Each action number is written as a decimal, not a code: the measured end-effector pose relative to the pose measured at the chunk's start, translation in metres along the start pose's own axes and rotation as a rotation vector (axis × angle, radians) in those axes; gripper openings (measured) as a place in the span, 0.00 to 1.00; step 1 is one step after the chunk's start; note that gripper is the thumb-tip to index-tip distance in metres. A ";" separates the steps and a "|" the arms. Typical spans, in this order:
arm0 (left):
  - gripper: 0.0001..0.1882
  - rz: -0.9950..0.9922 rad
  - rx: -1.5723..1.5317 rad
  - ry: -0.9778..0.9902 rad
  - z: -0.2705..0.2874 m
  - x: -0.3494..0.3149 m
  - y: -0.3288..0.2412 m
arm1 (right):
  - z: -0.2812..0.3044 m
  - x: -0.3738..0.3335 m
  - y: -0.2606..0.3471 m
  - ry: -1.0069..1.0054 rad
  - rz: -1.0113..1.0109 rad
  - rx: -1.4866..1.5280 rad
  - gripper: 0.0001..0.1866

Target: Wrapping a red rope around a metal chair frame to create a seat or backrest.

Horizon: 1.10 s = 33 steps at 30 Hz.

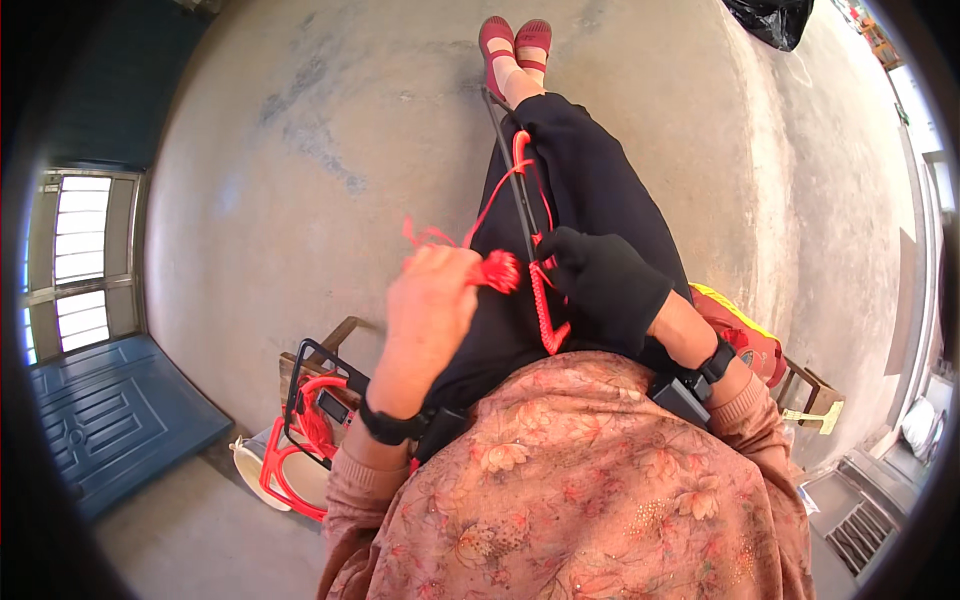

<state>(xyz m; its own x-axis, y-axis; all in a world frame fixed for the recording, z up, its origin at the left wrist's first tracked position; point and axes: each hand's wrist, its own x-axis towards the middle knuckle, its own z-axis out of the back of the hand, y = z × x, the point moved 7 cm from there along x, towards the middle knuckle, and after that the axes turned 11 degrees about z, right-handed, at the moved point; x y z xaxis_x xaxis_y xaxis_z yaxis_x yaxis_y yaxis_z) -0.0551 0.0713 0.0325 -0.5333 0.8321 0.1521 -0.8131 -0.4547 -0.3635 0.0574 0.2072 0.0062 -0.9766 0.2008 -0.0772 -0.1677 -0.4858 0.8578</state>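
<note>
My bare left hand (425, 318) is closed around a bundle of red cord (497, 271), its looped end sticking out on the right. A strand runs from it up to a thin black frame (505, 150) that lies along my lap. Red cord is wound tightly in a coil (543, 305) along the frame's near part, and a smooth red wrapped length (520, 150) shows farther up. My right hand (605, 280), in a black glove, pinches the frame and cord at the top of the coil. Its fingertips are partly hidden.
At my left, a black frame (300, 385) and red-wrapped pieces (275, 470) rest on a pale round container (250, 470). A red bag with yellow trim (745, 335) is at my right. A blue door (130, 420) stands left; a black plastic bag (775, 20) lies far right.
</note>
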 end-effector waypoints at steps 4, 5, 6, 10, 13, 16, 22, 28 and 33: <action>0.23 0.241 -0.438 0.328 -0.027 0.002 -0.017 | 0.001 -0.012 0.023 0.078 0.126 -0.296 0.11; 0.24 0.390 -0.622 0.462 -0.035 0.001 -0.017 | 0.000 -0.015 0.021 0.096 0.109 -0.427 0.12; 0.26 0.423 -0.695 0.497 -0.039 0.000 -0.016 | 0.000 -0.016 0.021 0.112 0.095 -0.559 0.14; 0.29 0.481 -0.912 0.517 -0.048 -0.002 -0.010 | 0.011 -0.020 0.016 -0.004 0.191 -0.379 0.14; 0.30 0.331 -0.776 0.277 -0.031 0.005 -0.012 | 0.028 -0.028 -0.012 -0.156 0.068 -0.105 0.14; 0.32 0.515 -1.277 0.560 -0.018 0.003 -0.019 | 0.055 -0.043 -0.041 -0.574 0.087 0.845 0.14; 0.43 0.424 -2.046 0.996 -0.022 -0.001 -0.078 | 0.081 -0.064 0.041 -0.447 0.252 1.554 0.17; 0.29 0.671 -2.543 0.456 -0.007 -0.002 -0.011 | 0.061 -0.088 0.028 -0.611 -0.061 1.242 0.16; 0.27 0.675 -2.197 0.454 0.014 -0.061 0.041 | 0.004 -0.053 -0.011 -0.180 -0.236 0.935 0.16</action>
<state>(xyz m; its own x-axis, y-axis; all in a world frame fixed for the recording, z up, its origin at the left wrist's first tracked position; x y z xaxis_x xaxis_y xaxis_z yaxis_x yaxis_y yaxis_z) -0.0592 -0.0023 0.0212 -0.2020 0.8978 -0.3913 0.9247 0.0432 -0.3783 0.1115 0.2056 0.0029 -0.8834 0.3708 -0.2865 -0.1060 0.4375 0.8929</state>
